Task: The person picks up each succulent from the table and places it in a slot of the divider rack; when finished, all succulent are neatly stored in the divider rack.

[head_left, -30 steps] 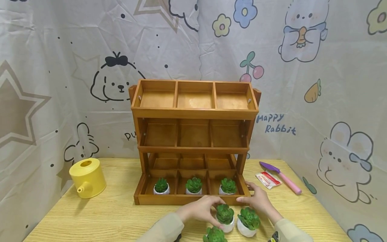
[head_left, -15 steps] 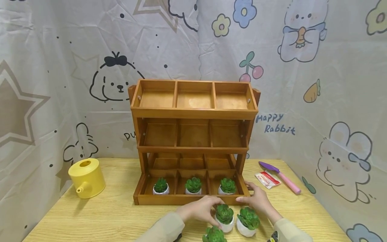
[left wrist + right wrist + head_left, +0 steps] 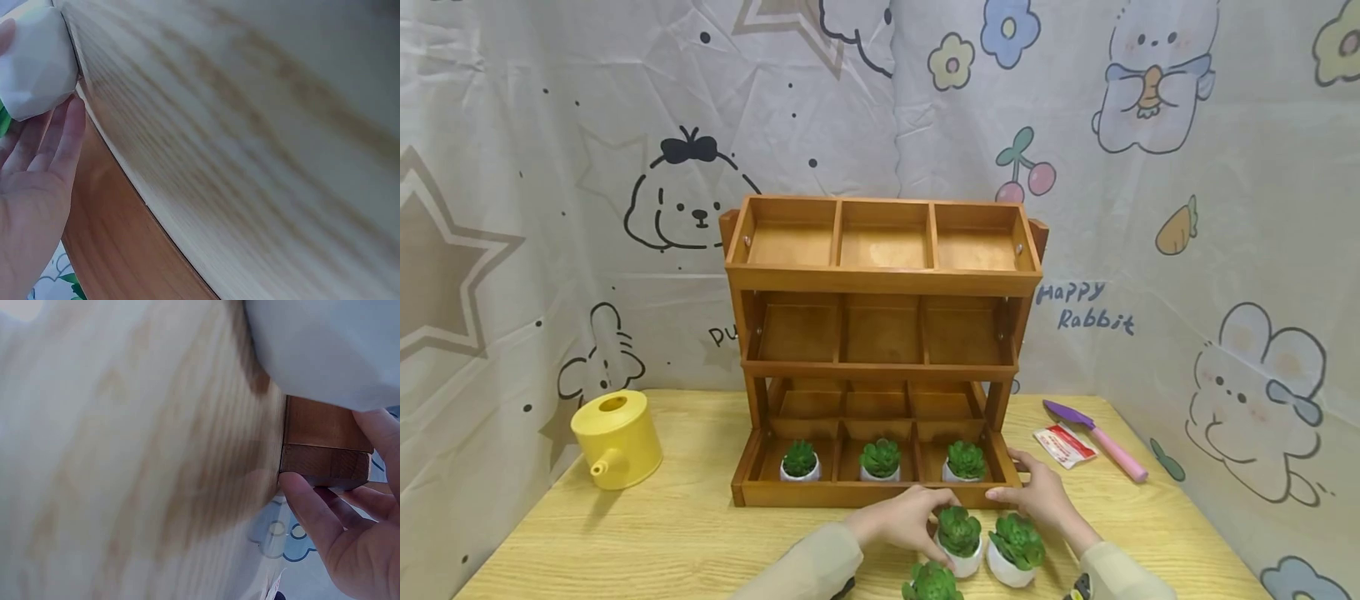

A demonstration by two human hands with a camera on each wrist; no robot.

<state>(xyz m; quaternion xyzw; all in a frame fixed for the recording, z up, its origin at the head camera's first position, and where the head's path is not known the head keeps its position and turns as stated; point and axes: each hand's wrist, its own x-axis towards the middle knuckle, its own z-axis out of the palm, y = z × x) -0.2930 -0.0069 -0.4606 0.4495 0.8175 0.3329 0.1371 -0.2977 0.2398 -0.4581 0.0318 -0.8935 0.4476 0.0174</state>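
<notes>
A wooden three-tier shelf [image 3: 880, 282] with divided compartments stands on the table. Three small succulents in white pots, among them the middle one [image 3: 880, 460], sit in its lowest front row. My left hand [image 3: 901, 518] holds another potted succulent [image 3: 958, 533] in front of the shelf; in the left wrist view thumb and fingers lie around its white pot [image 3: 39, 65]. With my right hand [image 3: 1042, 498] I grip the shelf's lower right front corner [image 3: 326, 464], thumb on the front and fingers along the side. Close by stands a second potted succulent [image 3: 1017, 548].
One more succulent [image 3: 932, 583] is partly cut off at the bottom edge. A yellow watering can [image 3: 617, 440] stands on the left. To the right lie a purple and pink trowel [image 3: 1097, 437] and a red and white packet [image 3: 1065, 445]. A printed cloth hangs behind.
</notes>
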